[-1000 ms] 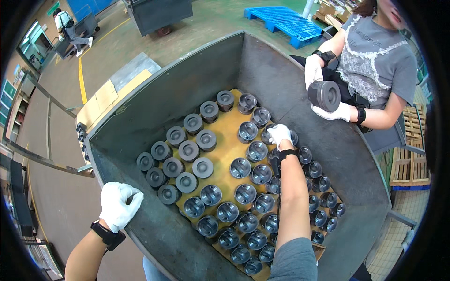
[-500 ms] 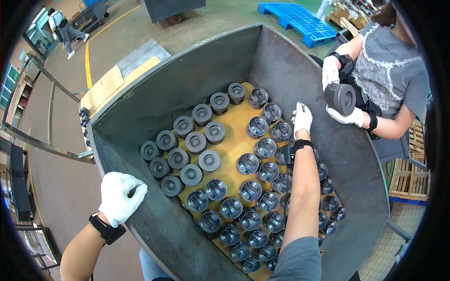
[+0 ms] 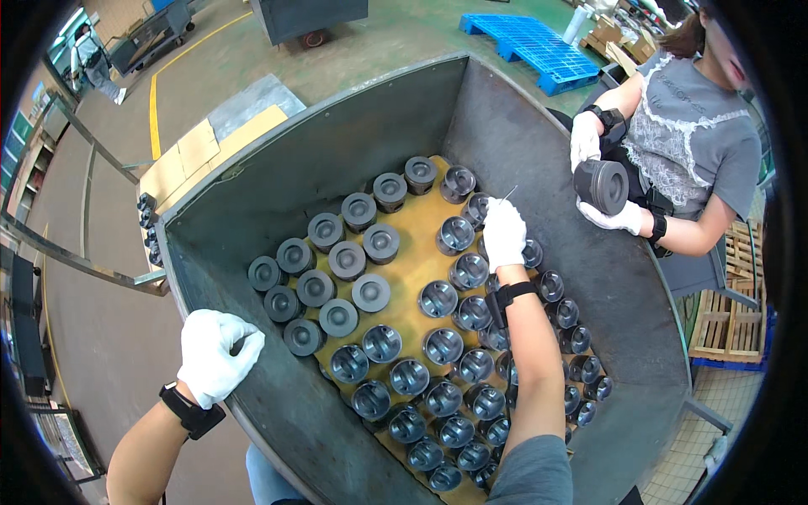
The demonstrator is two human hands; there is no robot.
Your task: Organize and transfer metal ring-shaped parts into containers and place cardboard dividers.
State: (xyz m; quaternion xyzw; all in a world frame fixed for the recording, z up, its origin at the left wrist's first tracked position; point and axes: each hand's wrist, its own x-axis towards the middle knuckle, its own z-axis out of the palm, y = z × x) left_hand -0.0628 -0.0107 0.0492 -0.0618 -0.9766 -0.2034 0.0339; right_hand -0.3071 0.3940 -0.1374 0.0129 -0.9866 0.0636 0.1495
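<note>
Dark metal pistons stand on a yellow-brown sheet (image 3: 411, 244) inside a deep grey metal bin (image 3: 337, 139). At the left, the pistons (image 3: 347, 260) have flat crowns up; at the right and front, others (image 3: 443, 346) show their hollow undersides. My left hand (image 3: 217, 358), in a white glove, is curled closed over the bin's near-left rim. Over the right rows, my gloved right hand (image 3: 505, 236) is closed beside an upturned piston (image 3: 475, 208). A thin, pale, rod-like piece (image 3: 511, 193) juts from its fingertips; its other end is hidden.
Across the bin's right wall, another person's gloved hands (image 3: 608, 217) hold a piston (image 3: 601, 186). A blue plastic pallet (image 3: 532, 50) lies beyond the bin. Metal railing (image 3: 87, 198) and cardboard (image 3: 198, 147) are at the left, wooden pallets (image 3: 730, 324) at the right.
My right hand has moved left and slightly nearer, over the pistons, and a thin rod-like piece now shows at its fingertips. My left hand stays put. A distant person walks farther left.
</note>
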